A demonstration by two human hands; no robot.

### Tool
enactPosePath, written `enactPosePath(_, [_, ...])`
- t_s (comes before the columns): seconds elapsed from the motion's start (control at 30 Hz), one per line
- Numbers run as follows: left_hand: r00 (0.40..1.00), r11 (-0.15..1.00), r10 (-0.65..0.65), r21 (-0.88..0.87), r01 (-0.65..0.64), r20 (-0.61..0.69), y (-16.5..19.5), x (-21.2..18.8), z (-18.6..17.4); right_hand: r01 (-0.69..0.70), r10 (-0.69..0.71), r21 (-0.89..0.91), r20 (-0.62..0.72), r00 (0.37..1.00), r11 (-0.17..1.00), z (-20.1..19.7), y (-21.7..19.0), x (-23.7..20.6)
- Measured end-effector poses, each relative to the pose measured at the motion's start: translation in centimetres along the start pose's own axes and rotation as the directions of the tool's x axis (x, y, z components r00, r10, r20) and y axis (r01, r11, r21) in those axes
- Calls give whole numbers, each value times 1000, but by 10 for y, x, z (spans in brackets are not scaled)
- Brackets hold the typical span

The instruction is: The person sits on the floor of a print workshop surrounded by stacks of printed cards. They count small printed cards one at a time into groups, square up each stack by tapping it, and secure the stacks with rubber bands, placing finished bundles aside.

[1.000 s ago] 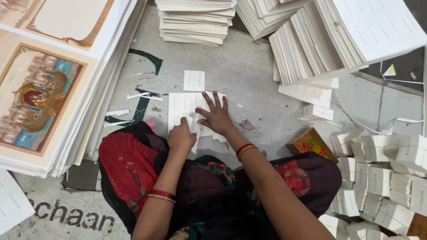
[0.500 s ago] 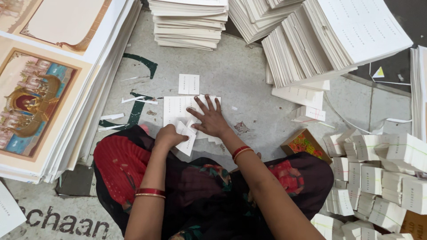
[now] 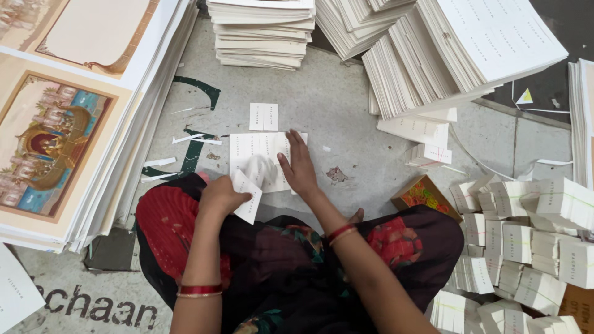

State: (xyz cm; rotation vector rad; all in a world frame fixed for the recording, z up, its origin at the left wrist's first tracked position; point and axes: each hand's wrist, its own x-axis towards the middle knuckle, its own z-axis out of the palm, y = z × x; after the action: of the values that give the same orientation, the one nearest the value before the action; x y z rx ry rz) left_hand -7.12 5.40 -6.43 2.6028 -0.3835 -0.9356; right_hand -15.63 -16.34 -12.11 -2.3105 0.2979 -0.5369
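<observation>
I sit on a grey concrete floor. A white printed sheet [image 3: 255, 150] lies flat in front of me. My right hand [image 3: 299, 167] presses on its right side with the fingers spread. My left hand [image 3: 219, 195] pinches a small white folded card [image 3: 247, 196] just below the sheet's near left corner. A blurred white piece [image 3: 260, 170] shows between my hands. Another small white card [image 3: 263, 116] lies alone beyond the sheet.
Tall stacks of white printed sheets [image 3: 445, 55] stand ahead and right, another stack [image 3: 263, 31] ahead. Large picture prints [image 3: 55, 130] are piled at left. Bundled small cards [image 3: 532, 235] crowd the right. A colourful box [image 3: 424, 195] lies by my knee. Paper strips [image 3: 192, 139] litter the floor.
My left hand has lifted a small card off the sheet's near left corner and drawn it toward me. My right hand stays pressed on the sheet.
</observation>
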Motion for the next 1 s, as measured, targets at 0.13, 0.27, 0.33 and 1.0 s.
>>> enactPosePath(0.13, [1000, 999, 19, -50, -20, -6, -4, -16, -10, -168, 176, 156, -40, 984, 973, 16, 0, -25])
enactPosePath(0.27, [999, 997, -9, -74, 11, 31, 0, -18, -12, -421, 406, 153, 116, 906, 894, 31, 3, -33])
enactPosePath(0.33, [995, 992, 99, -77, -101, -31, 0, -22, -12, -612, 560, 330, 246, 791, 718, 37, -4, -32])
enactPosePath(1.0, [885, 854, 392, -260, -451, -251, -9, -111, -14, -591, 360, 797, 593, 720, -130, -1, -73, -29])
